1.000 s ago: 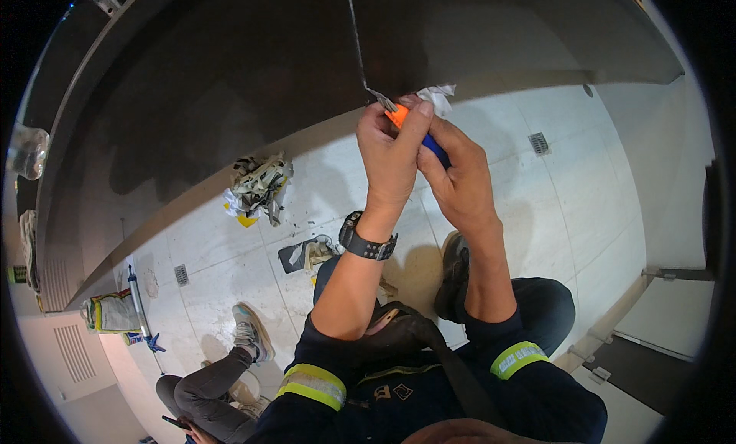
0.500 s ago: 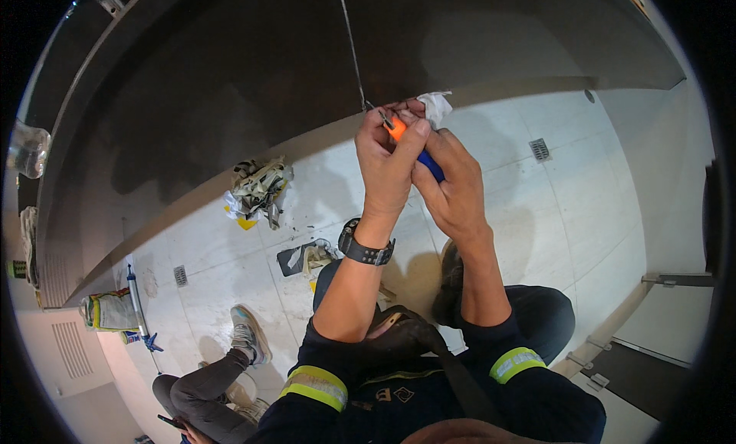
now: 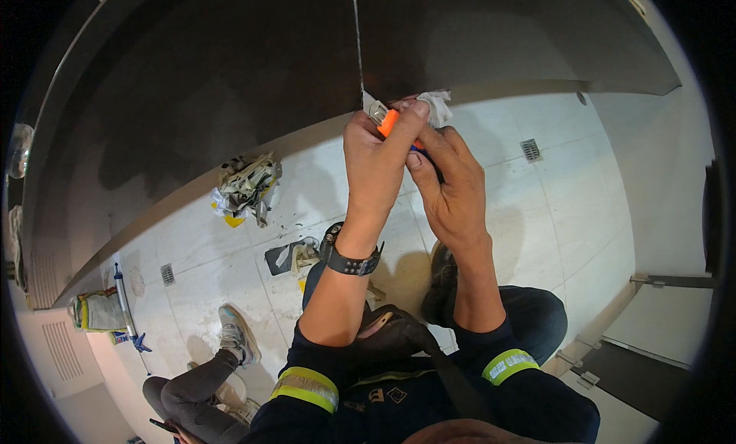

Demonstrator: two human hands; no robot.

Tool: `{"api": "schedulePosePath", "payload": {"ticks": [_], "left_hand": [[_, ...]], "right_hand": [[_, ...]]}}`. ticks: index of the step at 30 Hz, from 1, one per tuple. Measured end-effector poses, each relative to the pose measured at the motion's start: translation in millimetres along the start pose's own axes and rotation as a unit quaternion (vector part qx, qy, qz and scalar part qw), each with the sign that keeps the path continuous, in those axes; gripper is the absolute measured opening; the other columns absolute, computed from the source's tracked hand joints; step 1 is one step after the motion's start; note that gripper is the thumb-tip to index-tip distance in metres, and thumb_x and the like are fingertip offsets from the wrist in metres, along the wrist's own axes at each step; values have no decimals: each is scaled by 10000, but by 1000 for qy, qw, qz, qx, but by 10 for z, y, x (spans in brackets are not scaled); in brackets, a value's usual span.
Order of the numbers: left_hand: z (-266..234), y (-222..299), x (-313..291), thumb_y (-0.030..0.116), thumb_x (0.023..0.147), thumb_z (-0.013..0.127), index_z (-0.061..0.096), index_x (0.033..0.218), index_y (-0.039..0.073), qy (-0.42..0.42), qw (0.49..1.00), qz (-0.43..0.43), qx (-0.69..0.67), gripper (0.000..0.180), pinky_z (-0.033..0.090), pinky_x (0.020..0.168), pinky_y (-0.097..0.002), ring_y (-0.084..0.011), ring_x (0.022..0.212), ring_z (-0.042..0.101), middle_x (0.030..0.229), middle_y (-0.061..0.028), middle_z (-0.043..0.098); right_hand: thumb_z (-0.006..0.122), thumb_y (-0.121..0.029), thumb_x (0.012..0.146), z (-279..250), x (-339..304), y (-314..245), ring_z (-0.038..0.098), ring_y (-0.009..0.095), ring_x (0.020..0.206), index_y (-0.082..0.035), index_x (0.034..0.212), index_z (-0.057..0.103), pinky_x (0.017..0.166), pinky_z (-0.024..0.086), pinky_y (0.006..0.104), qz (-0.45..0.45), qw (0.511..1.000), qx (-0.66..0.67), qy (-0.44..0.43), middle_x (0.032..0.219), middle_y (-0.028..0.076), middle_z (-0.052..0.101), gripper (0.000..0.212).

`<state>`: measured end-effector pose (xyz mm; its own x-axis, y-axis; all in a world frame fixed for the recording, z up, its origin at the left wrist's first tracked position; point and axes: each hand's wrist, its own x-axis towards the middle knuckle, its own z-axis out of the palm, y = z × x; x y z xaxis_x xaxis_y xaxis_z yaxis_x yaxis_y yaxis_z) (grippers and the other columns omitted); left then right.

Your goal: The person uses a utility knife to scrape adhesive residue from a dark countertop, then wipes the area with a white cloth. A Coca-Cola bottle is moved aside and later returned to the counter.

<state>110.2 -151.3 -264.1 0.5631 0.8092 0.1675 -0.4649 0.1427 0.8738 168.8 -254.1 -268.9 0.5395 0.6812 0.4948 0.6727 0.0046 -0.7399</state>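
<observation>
Both my hands are together on a utility knife [image 3: 389, 122] with an orange front and blue body. Its metal blade tip meets the lower end of a thin pale seam [image 3: 357, 38] in the dark panel [image 3: 230, 76]. My left hand [image 3: 376, 164], with a black watch [image 3: 349, 252] at the wrist, has its thumb over the orange part. Fingers of my right hand [image 3: 456, 191] wrap round the blue body, mostly hidden. A crumpled white tissue [image 3: 437, 107] shows beyond the fingertips; which hand has it, I cannot tell.
Crumpled waste [image 3: 249, 187] and a dark flat item [image 3: 280, 258] with scraps lie on the tiled floor. At left are a caulking gun [image 3: 124, 302] and a bag [image 3: 100, 312]. Another person's leg [image 3: 195, 386] is at lower left. A drain [image 3: 530, 149] is at right.
The knife has turned and moved slightly left, so its blade now shows against the seam. Less of the blue body shows. The whole view has shifted a little.
</observation>
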Motion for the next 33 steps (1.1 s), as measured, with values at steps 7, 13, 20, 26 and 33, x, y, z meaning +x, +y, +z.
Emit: {"api": "schedulePosePath", "payload": {"ticks": [7,13,20,26,33], "left_hand": [[-24,8,-27,259,959,709,701,1061,-47,-7,999,-34,-27,322,545,823,-302,-172,903,675,993,-125,723],[32,7,-46,198,972,687,715,1038,-52,-9,996,-18,-84,260,532,847,-293,-150,918,662,974,-95,715],[39,-39,-59,197,961,684,677,1096,-66,-14,996,-11,-91,295,540,901,-327,-193,969,663,1054,-137,704],[-147,-74,-72,270,1005,664,693,1084,-59,-71,994,-48,-66,339,532,900,-323,-186,954,661,1029,-126,709],[-348,609,-493,130,929,744,702,1094,-22,-144,914,175,338,228,559,880,-324,-181,919,676,1017,-105,696]], "right_hand": [[666,-305,1015,-111,-4,-257,628,282,745,-96,1364,673,655,496,387,43,999,-7,-22,922,136,619,406],[669,-290,1009,-106,-63,-240,635,308,751,-90,1356,671,661,507,402,69,997,4,-40,924,159,620,400],[661,-300,1012,-165,-63,-296,649,307,759,-72,1322,678,664,515,402,55,997,-22,-40,934,154,628,385],[663,-294,1008,-221,-79,-327,652,319,785,-80,1327,681,704,519,414,80,993,-38,-81,940,154,646,385],[669,-195,998,-1276,104,-675,665,214,926,-49,1404,645,833,521,328,22,998,59,25,1101,179,721,433]]}}
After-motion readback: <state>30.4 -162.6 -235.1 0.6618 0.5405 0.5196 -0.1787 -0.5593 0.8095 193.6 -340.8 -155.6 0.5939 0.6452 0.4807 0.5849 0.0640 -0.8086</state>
